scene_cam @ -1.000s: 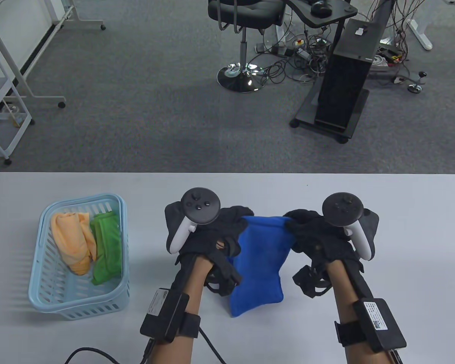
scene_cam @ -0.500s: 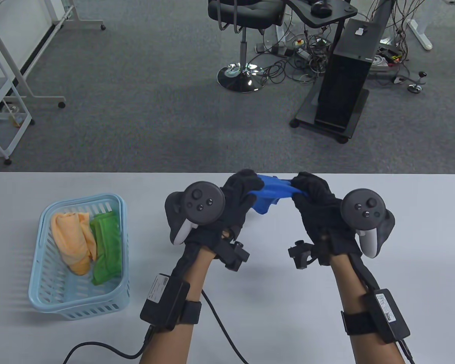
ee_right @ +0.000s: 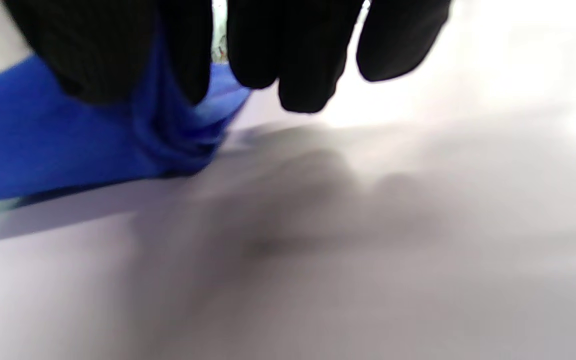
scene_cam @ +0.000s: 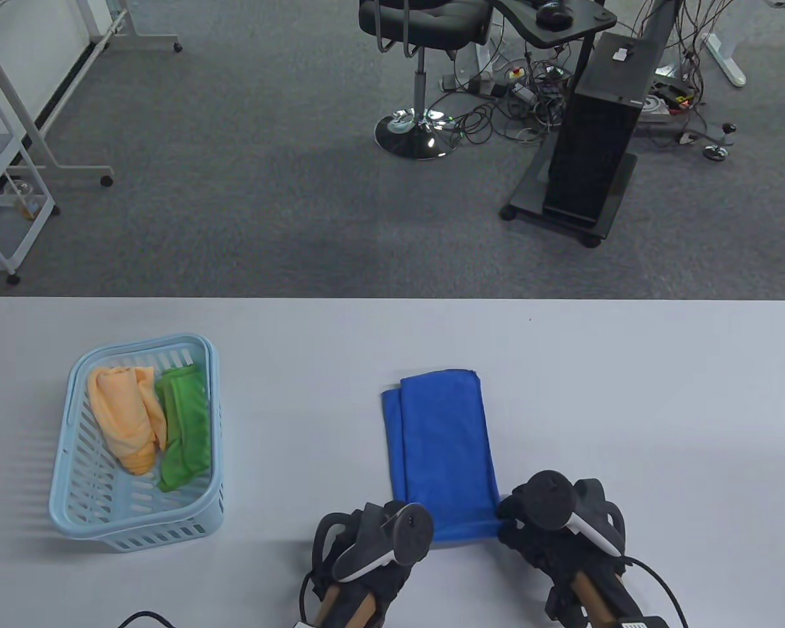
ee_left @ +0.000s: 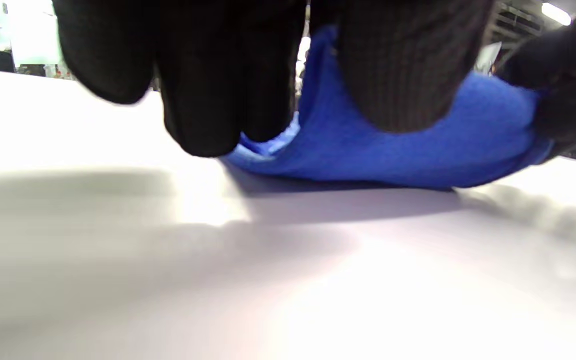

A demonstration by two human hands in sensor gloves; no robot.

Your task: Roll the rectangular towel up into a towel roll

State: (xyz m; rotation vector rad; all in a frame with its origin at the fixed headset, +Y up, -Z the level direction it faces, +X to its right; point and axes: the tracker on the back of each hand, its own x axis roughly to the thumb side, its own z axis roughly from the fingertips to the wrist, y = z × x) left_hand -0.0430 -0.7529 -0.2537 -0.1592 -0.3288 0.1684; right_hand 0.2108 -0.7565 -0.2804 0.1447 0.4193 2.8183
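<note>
Start of the roll, by the look of it: near corners of the flat, folded blue terry towel (scene_cam: 441, 445) pinched by left hand (scene_cam: 373, 543) and right hand (scene_cam: 553, 517) (edge lifted slightly), next to be curled evenly away.

Blue towel (scene_cam: 441, 451) flat; left hand (scene_cam: 379, 540), right hand (scene_cam: 553, 517) hold near corners.

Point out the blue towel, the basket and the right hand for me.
blue towel (scene_cam: 441, 445): table view, middle of the folded strip.
basket (scene_cam: 217, 418): table view, its right rim.
right hand (scene_cam: 553, 523): table view, middle of the glove.
</note>
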